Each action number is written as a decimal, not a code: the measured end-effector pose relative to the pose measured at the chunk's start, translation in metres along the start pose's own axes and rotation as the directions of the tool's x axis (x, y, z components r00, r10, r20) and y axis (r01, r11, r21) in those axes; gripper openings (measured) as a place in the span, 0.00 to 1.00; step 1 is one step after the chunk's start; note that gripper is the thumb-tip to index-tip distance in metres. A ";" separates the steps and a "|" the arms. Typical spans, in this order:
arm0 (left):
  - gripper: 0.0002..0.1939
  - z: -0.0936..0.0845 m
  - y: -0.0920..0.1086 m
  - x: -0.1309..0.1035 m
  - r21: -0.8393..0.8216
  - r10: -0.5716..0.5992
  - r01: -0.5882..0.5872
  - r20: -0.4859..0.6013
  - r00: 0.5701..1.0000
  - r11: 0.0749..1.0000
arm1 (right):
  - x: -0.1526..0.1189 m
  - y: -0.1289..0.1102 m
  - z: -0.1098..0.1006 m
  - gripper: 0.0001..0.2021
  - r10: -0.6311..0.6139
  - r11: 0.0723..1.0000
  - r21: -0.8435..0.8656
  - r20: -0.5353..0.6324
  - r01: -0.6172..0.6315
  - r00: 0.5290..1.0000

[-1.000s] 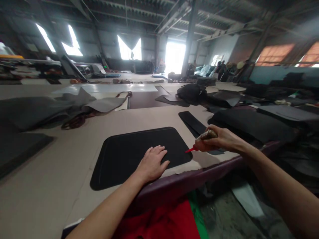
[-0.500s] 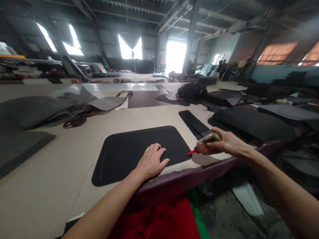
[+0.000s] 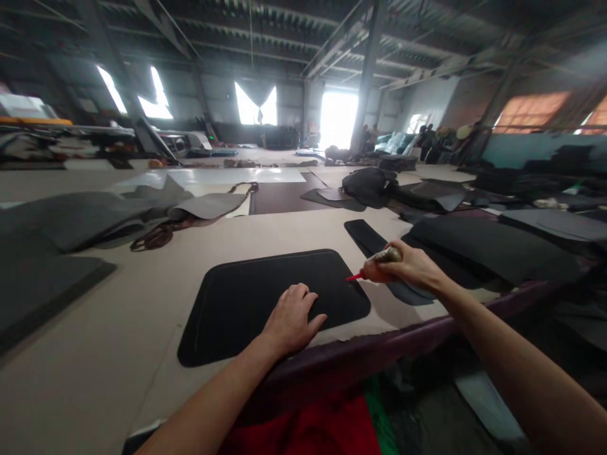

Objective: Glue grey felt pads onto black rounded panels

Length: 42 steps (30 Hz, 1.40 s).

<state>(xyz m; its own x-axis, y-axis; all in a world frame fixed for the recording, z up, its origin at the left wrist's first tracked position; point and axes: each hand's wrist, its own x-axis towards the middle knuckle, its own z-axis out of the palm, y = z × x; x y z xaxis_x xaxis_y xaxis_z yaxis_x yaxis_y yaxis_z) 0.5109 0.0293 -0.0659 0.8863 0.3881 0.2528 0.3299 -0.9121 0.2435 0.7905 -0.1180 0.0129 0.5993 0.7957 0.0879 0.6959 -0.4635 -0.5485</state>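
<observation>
A black panel with rounded corners (image 3: 237,309) lies flat on the beige-covered table (image 3: 95,354), a pale line running along its far and left edges. My left hand (image 3: 293,321) rests on its near side, fingers stretched out and pressing nothing but the panel. In my right hand (image 3: 411,265) is a glue bottle (image 3: 379,264) with a red nozzle, tilted down to the left. The nozzle's tip is at the panel's right edge; whether it touches cannot be made out. Beyond the right hand lie narrow black strips (image 3: 364,237), partly hidden by the bottle and hand.
Grey sheet material (image 3: 85,215) is heaped at the left, with a brown cord bundle (image 3: 152,239) beside it. Stacked dark pieces (image 3: 488,249) lie at the right. Maroon material (image 3: 379,346) hangs over the table's near edge. Several people stand far off at the back right.
My right hand has moved the bottle away from the near right corner, up along the panel's right edge. My left hand stays on the panel. The whole view has shifted slightly.
</observation>
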 end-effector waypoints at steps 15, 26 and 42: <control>0.21 0.000 -0.001 0.000 -0.019 -0.020 0.019 -0.005 1.000 1.000 | 0.078 -0.022 0.037 0.24 0.030 0.982 -0.181 -0.147 -0.057 0.989; 0.21 0.003 -0.004 0.000 -0.018 -0.013 0.012 -0.032 0.999 1.000 | 0.041 -0.015 0.001 0.19 0.059 0.983 -0.173 -0.013 -0.060 0.998; 0.21 0.003 -0.002 0.000 0.022 -0.005 0.006 -0.029 1.000 1.000 | -0.061 0.011 -0.020 0.16 0.044 0.996 0.074 0.121 -0.053 0.992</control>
<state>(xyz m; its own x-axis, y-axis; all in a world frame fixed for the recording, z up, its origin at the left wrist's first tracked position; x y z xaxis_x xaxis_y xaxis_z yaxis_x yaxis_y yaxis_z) 0.5112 0.0305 -0.0693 0.8747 0.3965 0.2786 0.3421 -0.9124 0.2247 0.7695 -0.1789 0.0185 0.5768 0.8160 -0.0374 0.6320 -0.4748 -0.6125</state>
